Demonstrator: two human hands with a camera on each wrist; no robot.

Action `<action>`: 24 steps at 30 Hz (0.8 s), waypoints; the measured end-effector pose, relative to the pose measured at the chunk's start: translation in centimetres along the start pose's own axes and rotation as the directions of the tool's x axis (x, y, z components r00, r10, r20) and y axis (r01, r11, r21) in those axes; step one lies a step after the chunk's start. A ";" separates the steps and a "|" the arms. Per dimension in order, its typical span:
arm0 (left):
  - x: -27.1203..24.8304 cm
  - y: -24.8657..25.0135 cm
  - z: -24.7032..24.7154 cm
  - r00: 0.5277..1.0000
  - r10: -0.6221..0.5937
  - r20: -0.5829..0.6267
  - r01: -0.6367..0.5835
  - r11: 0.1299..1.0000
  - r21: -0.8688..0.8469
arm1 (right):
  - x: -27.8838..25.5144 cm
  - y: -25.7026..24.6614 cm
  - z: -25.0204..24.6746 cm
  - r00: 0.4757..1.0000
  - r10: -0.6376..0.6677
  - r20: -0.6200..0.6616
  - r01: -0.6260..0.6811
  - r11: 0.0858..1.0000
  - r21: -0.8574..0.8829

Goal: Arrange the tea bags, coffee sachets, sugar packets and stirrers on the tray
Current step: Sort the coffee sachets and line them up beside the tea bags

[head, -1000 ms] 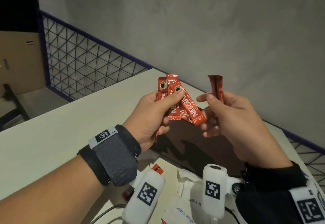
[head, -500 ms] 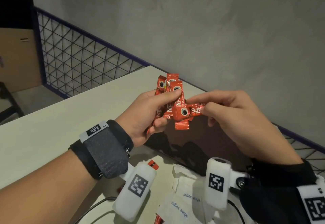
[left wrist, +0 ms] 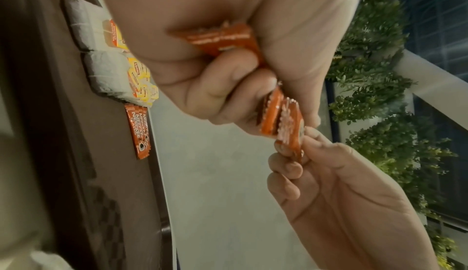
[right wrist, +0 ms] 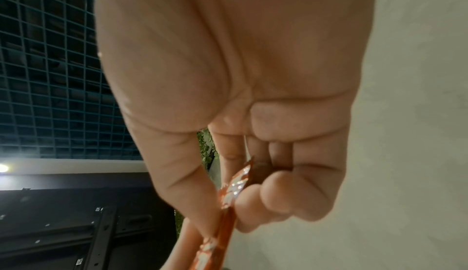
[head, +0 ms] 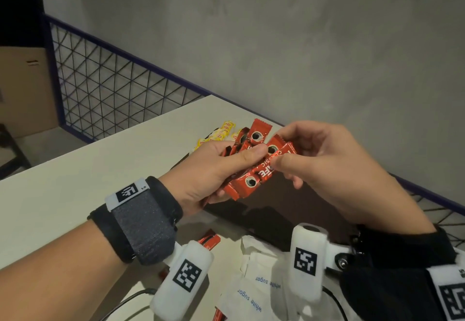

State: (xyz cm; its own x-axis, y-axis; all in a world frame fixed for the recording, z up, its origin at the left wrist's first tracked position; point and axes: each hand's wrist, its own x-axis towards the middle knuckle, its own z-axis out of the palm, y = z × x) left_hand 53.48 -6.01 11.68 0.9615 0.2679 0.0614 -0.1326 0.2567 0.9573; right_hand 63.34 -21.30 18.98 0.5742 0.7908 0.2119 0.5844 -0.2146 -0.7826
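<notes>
Above the brown tray, left hand grips fanned Nescafé sachets — right hand fingers pinch one sachet, likely squaring the bundle.

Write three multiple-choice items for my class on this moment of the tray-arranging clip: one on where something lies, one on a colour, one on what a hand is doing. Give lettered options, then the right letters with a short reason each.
1. Where do the white sugar packets lie?
A. On the table near the person, below the hands
B. In the left hand
C. On the floor by the mesh fence

2. What colour are the coffee sachets being handled?
A. Blue
B. Red
C. Green

3. What is the right hand doing?
A. Lying flat on the table
B. Hanging idle with nothing in it
C. Pinching one end of a sachet that the left hand also holds in its bundle

Answers: 1 A, the head view shows them on the tabletop under the wrists. 2 B, red wrappers show in the head view. 3 C, thumb and fingers close on the sachet's end in the head and left wrist views.
</notes>
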 end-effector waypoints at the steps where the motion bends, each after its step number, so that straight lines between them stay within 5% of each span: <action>1: 0.0 -0.1 0.0 1.000 0.003 0.003 -0.003 1.000 -0.004 | 0.1 0.1 -0.1 1.000 0.005 -0.028 -0.005 1.000 -0.009; 9: -0.1 -0.2 0.2 0.998 0.014 0.058 -0.011 0.999 -0.039 | 0.5 0.6 -0.2 0.978 0.047 -0.202 -0.073 0.990 -0.124; 15: 0.3 -0.2 0.0 0.994 0.056 -0.089 -0.061 0.997 -0.054 | 0.6 0.8 -0.3 0.963 0.035 -0.266 -0.081 0.983 -0.167; 24: 0.4 -0.2 -0.5 0.969 0.142 -0.203 -0.143 0.990 0.012 | 0.0 -0.3 0.9 0.994 0.101 0.044 -0.092 0.981 -0.172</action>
State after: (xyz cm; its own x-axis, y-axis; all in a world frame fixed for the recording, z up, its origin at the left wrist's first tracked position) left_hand 53.82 -5.52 11.39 0.8636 0.4848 0.1384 -0.2659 0.2047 0.9420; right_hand 62.66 -20.68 18.71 0.6044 0.7896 0.1061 0.6193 -0.3819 -0.6860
